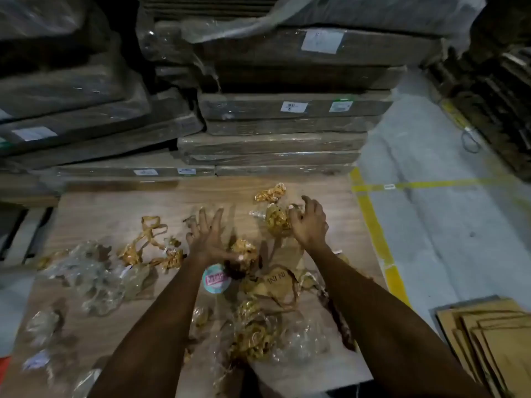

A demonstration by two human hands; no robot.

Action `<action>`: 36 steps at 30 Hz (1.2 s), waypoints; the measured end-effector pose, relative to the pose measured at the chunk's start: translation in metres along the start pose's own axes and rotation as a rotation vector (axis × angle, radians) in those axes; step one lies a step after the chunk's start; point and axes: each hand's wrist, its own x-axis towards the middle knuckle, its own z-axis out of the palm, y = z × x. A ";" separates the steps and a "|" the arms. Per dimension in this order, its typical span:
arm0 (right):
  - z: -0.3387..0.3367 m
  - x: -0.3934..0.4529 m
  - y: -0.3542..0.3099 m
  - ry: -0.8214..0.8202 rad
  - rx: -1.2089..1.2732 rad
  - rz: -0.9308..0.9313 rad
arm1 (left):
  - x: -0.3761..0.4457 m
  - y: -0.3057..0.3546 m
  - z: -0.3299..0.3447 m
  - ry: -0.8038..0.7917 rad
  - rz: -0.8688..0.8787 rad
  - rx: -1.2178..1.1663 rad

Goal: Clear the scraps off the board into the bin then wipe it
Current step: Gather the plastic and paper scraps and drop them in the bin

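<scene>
Head view: scrap-gathering is underway, the right hand (309, 225) grasping a tape wad (277, 221), left hand (205, 235) released, scraps (253, 334) littering the board (330, 196); next needs a bin, unseen.

Dim, soft, fisheye-warped edges

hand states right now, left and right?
Left hand: open, fingers spread above the board, holding nothing.
Right hand: fingers curled round a wad of gold tape.
</scene>
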 end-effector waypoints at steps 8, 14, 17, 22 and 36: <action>0.050 0.027 0.006 -0.254 -0.060 0.041 | 0.039 -0.007 0.039 0.017 -0.080 -0.097; 0.072 -0.016 -0.013 -0.070 0.106 -0.021 | 0.053 0.020 0.056 0.207 0.109 -0.283; 0.061 0.006 -0.018 0.070 0.086 0.027 | 0.056 0.023 0.053 0.228 0.198 -0.303; 0.034 0.072 -0.034 0.115 -0.031 -0.074 | 0.051 0.014 0.047 0.384 0.168 -0.317; 0.058 0.015 0.022 -0.154 0.013 -0.098 | 0.041 0.037 0.109 0.423 0.111 -0.277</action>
